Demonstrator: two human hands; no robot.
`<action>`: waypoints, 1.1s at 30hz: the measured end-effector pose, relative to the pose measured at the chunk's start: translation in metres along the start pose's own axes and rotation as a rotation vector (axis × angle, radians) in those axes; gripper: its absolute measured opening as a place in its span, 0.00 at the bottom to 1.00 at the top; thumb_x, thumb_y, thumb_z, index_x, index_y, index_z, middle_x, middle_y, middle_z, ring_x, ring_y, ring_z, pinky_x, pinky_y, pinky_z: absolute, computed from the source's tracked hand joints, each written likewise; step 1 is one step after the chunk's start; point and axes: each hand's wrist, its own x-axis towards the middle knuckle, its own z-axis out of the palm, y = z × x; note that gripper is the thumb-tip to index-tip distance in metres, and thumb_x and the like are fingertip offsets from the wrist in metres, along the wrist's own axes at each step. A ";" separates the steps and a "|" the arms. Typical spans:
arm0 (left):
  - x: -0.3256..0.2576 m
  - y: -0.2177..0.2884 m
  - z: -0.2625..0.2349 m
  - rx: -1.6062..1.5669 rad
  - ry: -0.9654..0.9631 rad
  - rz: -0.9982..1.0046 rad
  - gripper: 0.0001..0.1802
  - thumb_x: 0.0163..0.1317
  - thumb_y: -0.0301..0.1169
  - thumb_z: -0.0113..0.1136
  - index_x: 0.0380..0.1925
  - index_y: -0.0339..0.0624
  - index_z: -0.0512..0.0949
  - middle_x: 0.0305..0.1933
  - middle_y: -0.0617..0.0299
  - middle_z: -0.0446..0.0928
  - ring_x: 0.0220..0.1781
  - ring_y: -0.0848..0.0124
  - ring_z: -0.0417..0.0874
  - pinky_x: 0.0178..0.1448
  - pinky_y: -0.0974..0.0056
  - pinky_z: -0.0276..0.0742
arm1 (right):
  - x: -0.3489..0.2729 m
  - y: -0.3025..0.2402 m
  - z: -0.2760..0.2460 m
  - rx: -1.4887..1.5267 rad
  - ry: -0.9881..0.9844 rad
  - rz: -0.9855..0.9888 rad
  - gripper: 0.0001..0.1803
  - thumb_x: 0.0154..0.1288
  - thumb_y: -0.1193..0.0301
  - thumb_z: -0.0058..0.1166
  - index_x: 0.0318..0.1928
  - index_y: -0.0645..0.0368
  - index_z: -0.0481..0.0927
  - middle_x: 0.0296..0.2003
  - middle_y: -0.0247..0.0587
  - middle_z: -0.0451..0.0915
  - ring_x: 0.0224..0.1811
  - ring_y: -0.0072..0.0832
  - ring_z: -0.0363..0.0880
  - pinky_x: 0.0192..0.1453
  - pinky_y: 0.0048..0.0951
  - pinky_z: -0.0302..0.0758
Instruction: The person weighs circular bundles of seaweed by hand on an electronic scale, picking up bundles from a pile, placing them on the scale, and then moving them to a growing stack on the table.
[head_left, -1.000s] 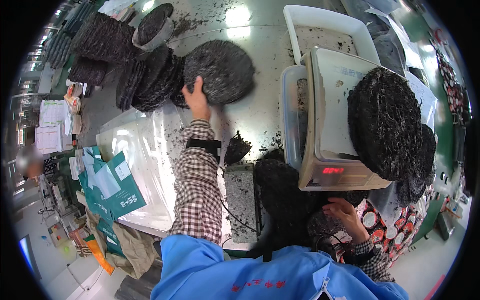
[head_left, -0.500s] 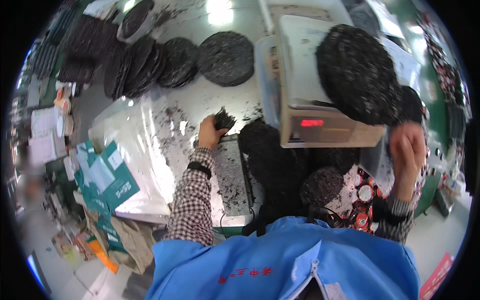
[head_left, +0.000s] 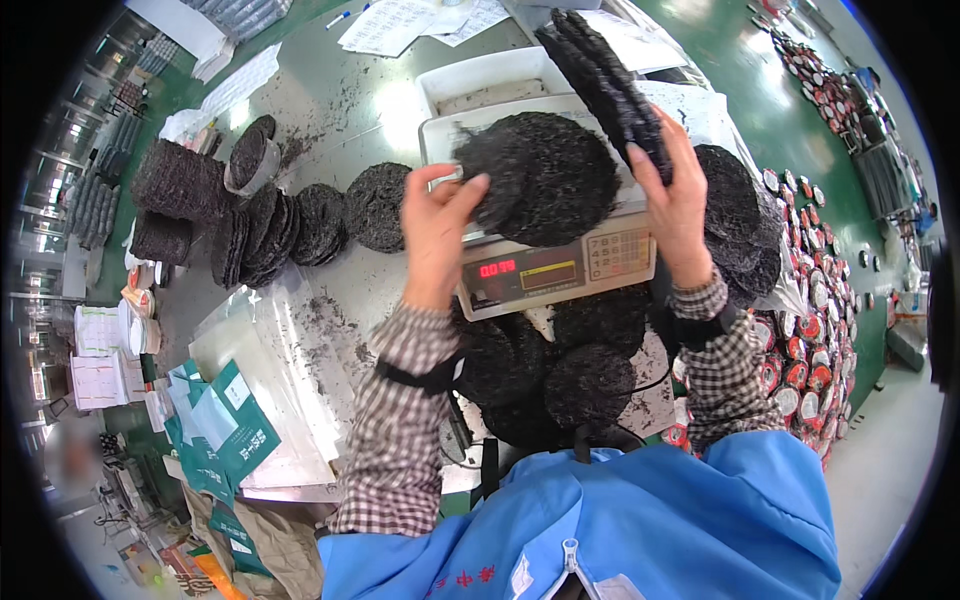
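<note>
My right hand (head_left: 680,195) grips a thick black stack of round dried seaweed cakes (head_left: 605,85), tilted on edge above the right side of the scale's pan. On the pan lies a round dried seaweed cake (head_left: 560,180). At its left edge my left hand (head_left: 437,230) is closed, thumb and fingers at a smaller, motion-blurred piece of dried seaweed (head_left: 495,180) that overlaps the cake. The fingers' exact hold on this piece is partly hidden. The cream digital scale (head_left: 555,275) has a lit red display and a keypad facing me.
Stacked seaweed cakes (head_left: 270,235) line the table's left side; more cakes (head_left: 590,385) lie before the scale and others (head_left: 735,220) at right. Clear plastic sheeting (head_left: 270,370) and green printed bags (head_left: 220,430) are at left. Many red-labelled round packs (head_left: 815,350) cover the right side.
My left hand has moved up and right from the metal tray to the scale. My right hand has come in from the right with the stack. A cake now lies on the pan.
</note>
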 end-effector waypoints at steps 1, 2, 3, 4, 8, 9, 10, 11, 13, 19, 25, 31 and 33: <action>0.010 -0.010 0.009 0.167 -0.004 -0.022 0.15 0.61 0.23 0.65 0.45 0.36 0.72 0.39 0.59 0.81 0.38 0.75 0.78 0.42 0.73 0.74 | 0.002 -0.012 0.003 -0.019 0.018 -0.010 0.32 0.60 0.76 0.63 0.66 0.56 0.70 0.56 0.49 0.76 0.55 0.37 0.79 0.60 0.34 0.77; 0.021 -0.034 0.012 0.281 0.029 0.154 0.12 0.65 0.30 0.63 0.43 0.35 0.75 0.40 0.61 0.80 0.39 0.76 0.77 0.43 0.71 0.73 | 0.002 -0.012 0.009 -0.038 -0.005 -0.157 0.36 0.55 0.78 0.66 0.66 0.54 0.70 0.59 0.48 0.74 0.63 0.40 0.73 0.68 0.40 0.71; 0.021 -0.040 0.016 0.186 0.125 0.162 0.14 0.67 0.34 0.60 0.44 0.34 0.75 0.41 0.61 0.79 0.41 0.75 0.77 0.45 0.70 0.73 | -0.003 -0.014 0.007 -0.083 -0.190 -0.197 0.36 0.54 0.70 0.67 0.65 0.56 0.70 0.60 0.45 0.73 0.68 0.42 0.66 0.73 0.44 0.62; 0.020 -0.040 0.023 0.088 0.204 0.169 0.16 0.70 0.38 0.57 0.44 0.34 0.76 0.42 0.61 0.79 0.42 0.75 0.77 0.47 0.70 0.72 | -0.012 -0.008 0.011 -0.064 -0.356 -0.207 0.36 0.53 0.64 0.67 0.64 0.56 0.71 0.61 0.44 0.73 0.69 0.42 0.65 0.73 0.45 0.62; 0.013 -0.044 0.021 -0.038 0.176 0.113 0.30 0.75 0.52 0.41 0.54 0.35 0.74 0.49 0.61 0.77 0.50 0.74 0.75 0.55 0.67 0.69 | -0.041 0.017 0.028 0.062 -0.714 -0.229 0.42 0.49 0.53 0.66 0.64 0.58 0.71 0.62 0.43 0.71 0.69 0.43 0.64 0.76 0.48 0.55; 0.011 -0.043 0.022 -0.045 0.160 0.121 0.30 0.75 0.53 0.40 0.55 0.35 0.73 0.50 0.61 0.77 0.51 0.73 0.75 0.55 0.67 0.69 | -0.036 0.021 0.027 0.138 -0.638 -0.239 0.33 0.57 0.56 0.64 0.60 0.62 0.74 0.56 0.45 0.75 0.62 0.41 0.72 0.70 0.47 0.64; 0.013 -0.048 0.016 -0.112 0.063 0.137 0.28 0.74 0.50 0.46 0.57 0.35 0.71 0.51 0.61 0.76 0.52 0.72 0.74 0.56 0.67 0.69 | -0.029 0.024 0.023 0.307 -0.658 -0.093 0.29 0.61 0.58 0.61 0.59 0.61 0.75 0.52 0.46 0.78 0.58 0.40 0.76 0.65 0.43 0.69; 0.013 -0.051 0.015 -0.060 0.104 0.127 0.27 0.73 0.48 0.49 0.57 0.35 0.71 0.52 0.60 0.76 0.52 0.72 0.74 0.57 0.67 0.69 | -0.021 0.028 0.019 0.474 -0.672 0.056 0.24 0.65 0.60 0.59 0.58 0.60 0.77 0.48 0.46 0.81 0.53 0.38 0.80 0.60 0.40 0.74; 0.014 -0.052 0.018 0.038 0.181 0.106 0.26 0.71 0.43 0.56 0.57 0.34 0.71 0.54 0.59 0.75 0.53 0.70 0.74 0.59 0.66 0.69 | -0.006 0.037 0.008 0.400 -0.583 0.180 0.20 0.71 0.60 0.53 0.57 0.55 0.78 0.40 0.45 0.84 0.36 0.30 0.83 0.42 0.32 0.79; 0.014 -0.054 0.005 0.304 0.181 0.171 0.25 0.65 0.36 0.64 0.57 0.33 0.71 0.53 0.59 0.73 0.49 0.72 0.73 0.54 0.67 0.72 | 0.031 0.065 -0.043 1.221 0.444 0.870 0.13 0.67 0.70 0.54 0.48 0.64 0.80 0.43 0.42 0.83 0.41 0.31 0.83 0.47 0.29 0.79; -0.011 -0.030 0.041 0.544 0.243 0.376 0.22 0.66 0.27 0.55 0.60 0.36 0.71 0.45 0.61 0.72 0.37 0.77 0.70 0.46 0.68 0.73 | -0.031 0.099 0.046 0.658 -0.355 0.897 0.22 0.68 0.65 0.56 0.58 0.65 0.73 0.53 0.46 0.78 0.54 0.30 0.74 0.63 0.27 0.66; -0.055 -0.015 0.090 0.541 -0.233 0.881 0.22 0.60 0.19 0.55 0.56 0.29 0.73 0.60 0.44 0.71 0.57 0.59 0.76 0.55 0.63 0.74 | -0.066 0.110 -0.022 1.184 -0.092 0.837 0.32 0.64 0.66 0.61 0.64 0.65 0.64 0.54 0.45 0.76 0.54 0.32 0.78 0.60 0.33 0.75; -0.050 -0.014 0.090 0.402 -0.152 0.667 0.17 0.62 0.20 0.58 0.52 0.33 0.76 0.51 0.48 0.77 0.49 0.63 0.80 0.50 0.64 0.77 | -0.085 0.131 -0.048 1.073 0.005 1.024 0.24 0.65 0.66 0.61 0.56 0.65 0.70 0.50 0.42 0.78 0.48 0.30 0.81 0.51 0.31 0.81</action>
